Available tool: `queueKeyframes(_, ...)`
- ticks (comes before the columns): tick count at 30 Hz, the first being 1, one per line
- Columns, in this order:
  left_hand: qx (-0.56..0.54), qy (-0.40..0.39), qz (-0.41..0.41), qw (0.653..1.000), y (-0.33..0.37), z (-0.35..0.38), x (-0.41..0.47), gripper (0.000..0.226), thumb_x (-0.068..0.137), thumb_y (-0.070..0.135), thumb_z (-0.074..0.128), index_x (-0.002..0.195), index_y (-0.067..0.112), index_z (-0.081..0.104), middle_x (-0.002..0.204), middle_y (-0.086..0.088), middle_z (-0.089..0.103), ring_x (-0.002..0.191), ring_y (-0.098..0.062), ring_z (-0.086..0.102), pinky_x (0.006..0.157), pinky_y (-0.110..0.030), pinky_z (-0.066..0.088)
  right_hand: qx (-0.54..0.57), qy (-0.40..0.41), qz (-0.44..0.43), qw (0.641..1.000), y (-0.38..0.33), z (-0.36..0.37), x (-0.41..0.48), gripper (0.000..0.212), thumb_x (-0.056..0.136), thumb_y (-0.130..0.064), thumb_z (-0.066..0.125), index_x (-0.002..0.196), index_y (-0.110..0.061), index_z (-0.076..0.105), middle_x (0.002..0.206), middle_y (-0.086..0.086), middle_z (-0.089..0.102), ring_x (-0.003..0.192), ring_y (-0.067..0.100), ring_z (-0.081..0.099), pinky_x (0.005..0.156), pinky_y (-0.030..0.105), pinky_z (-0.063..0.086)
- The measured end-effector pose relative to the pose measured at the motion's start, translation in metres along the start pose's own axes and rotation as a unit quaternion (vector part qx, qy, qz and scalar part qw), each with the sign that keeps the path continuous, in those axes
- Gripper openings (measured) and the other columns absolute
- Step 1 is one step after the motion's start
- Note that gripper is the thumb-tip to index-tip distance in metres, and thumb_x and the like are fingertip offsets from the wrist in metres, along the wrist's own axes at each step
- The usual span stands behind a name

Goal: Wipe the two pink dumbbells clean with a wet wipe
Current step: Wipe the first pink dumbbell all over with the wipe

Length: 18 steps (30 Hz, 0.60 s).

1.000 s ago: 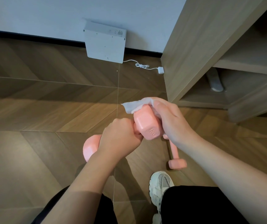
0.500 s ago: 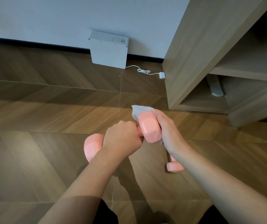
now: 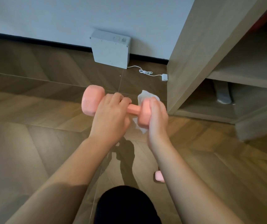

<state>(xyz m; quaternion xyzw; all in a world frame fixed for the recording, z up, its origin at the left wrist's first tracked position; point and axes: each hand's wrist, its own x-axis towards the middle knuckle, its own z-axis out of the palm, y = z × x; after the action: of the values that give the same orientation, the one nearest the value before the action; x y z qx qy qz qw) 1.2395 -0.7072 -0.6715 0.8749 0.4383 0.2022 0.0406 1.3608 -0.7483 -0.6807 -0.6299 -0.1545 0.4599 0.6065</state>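
1. Pink and matte, the held dumbbell (image 3: 113, 107) hangs level above the wooden floor (image 3: 32, 143), just left of the wooden shelf unit (image 3: 210, 62); its heads look blocky with rounded edges and its bar is slim.
2. The left hand (image 3: 111, 117) is clenched around the bar; the right hand (image 3: 157, 117) presses the thin, crumpled wet wipe (image 3: 145, 96) over the head nearest the shelf unit.
3. Moisture could slicken the coating, so the weight may slip from that one-handed hold and drop.
4. The second dumbbell (image 3: 159, 176) lies on the floor, nearer the person than the shelf unit; a fall could strike it or a foot.
5. A loose wipe corner may bunch, leaving patches unwiped.
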Motion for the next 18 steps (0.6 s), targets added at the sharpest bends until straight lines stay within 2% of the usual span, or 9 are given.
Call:
queueKeyframes(2,-0.08,0.08,-0.044,0.993,0.005,0.002,-0.017,0.015,0.079,0.005,0.067,0.092,0.012,0.064,0.093,-0.004,0.063,0.083,-0.018,0.056,0.075,-0.026,0.046,0.031,0.009,0.016,0.999,0.001,0.002,0.004,0.017,0.083,-0.051,0.058,0.096,-0.042,0.06,0.085,-0.01,0.067,0.06,-0.004,0.066,0.044,0.019,0.049)
queueKeyframes(4,-0.218,0.068,-0.196,0.954,0.004,0.008,-0.031,0.006,0.085,0.017,0.066,0.084,0.021,0.062,0.085,0.005,0.064,0.075,-0.008,0.06,0.068,-0.018,0.048,0.045,0.012,0.016,0.999,0.004,0.006,0.012,0.029,0.069,-0.059,0.058,0.093,-0.044,0.062,0.076,-0.016,0.067,0.06,-0.003,0.066,0.045,0.02,0.05)
queueKeyframes(5,-0.326,0.029,-0.297,0.897,0.0,0.014,-0.031,0.003,0.087,0.025,0.065,0.086,0.023,0.063,0.087,0.005,0.066,0.077,-0.006,0.062,0.066,-0.017,0.049,0.049,0.015,0.018,0.999,0.009,0.009,0.015,0.029,0.067,-0.06,0.059,0.092,-0.045,0.064,0.079,-0.014,0.068,0.064,0.0,0.068,0.047,0.022,0.051)
queueKeyframes(7,-0.565,-0.029,-0.434,0.701,-0.013,0.024,-0.022,0.023,0.088,0.036,0.065,0.104,0.02,0.063,0.103,0.0,0.068,0.092,-0.006,0.064,0.079,-0.026,0.054,0.062,0.001,0.02,0.998,0.019,0.017,0.018,0.025,0.067,-0.059,0.06,0.089,-0.047,0.065,0.088,-0.007,0.069,0.076,0.013,0.071,0.056,0.03,0.054)
queueKeyframes(8,-0.653,-0.019,-0.444,0.613,-0.02,0.025,-0.015,0.036,0.085,0.039,0.068,0.112,0.016,0.061,0.108,-0.001,0.068,0.1,-0.009,0.064,0.089,-0.032,0.051,0.065,-0.007,0.021,0.998,0.023,0.022,0.016,0.024,0.068,-0.06,0.061,0.088,-0.048,0.066,0.09,-0.005,0.069,0.078,0.018,0.07,0.058,0.033,0.054)
queueKeyframes(10,-0.757,0.045,-0.427,0.493,-0.028,0.024,0.001,0.043,0.078,0.037,0.071,0.111,0.011,0.063,0.112,-0.004,0.07,0.107,-0.015,0.065,0.098,-0.037,0.047,0.07,-0.004,0.031,0.997,0.029,0.031,0.011,0.029,0.071,-0.059,0.06,0.095,-0.044,0.067,0.088,-0.002,0.068,0.074,0.02,0.067,0.056,0.032,0.05)
queueKeyframes(12,-0.796,0.11,-0.4,0.441,-0.034,0.021,0.011,0.017,0.085,0.03,0.066,0.087,0.013,0.07,0.106,-0.006,0.073,0.107,-0.02,0.068,0.098,-0.039,0.049,0.1,-0.004,0.049,0.994,0.035,0.04,0.005,0.048,0.075,-0.055,0.058,0.113,-0.027,0.065,0.093,0.006,0.067,0.073,0.025,0.064,0.048,0.027,0.047)
queueKeyframes(15,-0.858,0.165,-0.33,0.357,-0.038,0.016,0.013,0.028,0.084,0.026,0.065,0.058,0.018,0.06,0.069,0.0,0.066,0.075,-0.019,0.07,0.073,-0.034,0.057,0.123,-0.017,0.126,0.984,0.037,0.05,0.0,0.057,0.08,-0.051,0.058,0.122,-0.013,0.059,0.085,0.01,0.063,0.065,0.025,0.064,0.046,0.025,0.046)
queueKeyframes(18,-0.853,0.184,-0.341,0.349,-0.042,0.02,0.008,0.042,0.089,0.02,0.054,0.049,0.021,0.041,0.043,0.007,0.034,0.04,-0.011,0.035,0.048,-0.024,0.04,0.091,-0.017,0.151,0.984,0.045,0.054,-0.004,0.042,0.082,-0.048,0.057,0.112,-0.018,0.061,0.078,0.006,0.063,0.059,0.017,0.064,0.053,0.026,0.048)
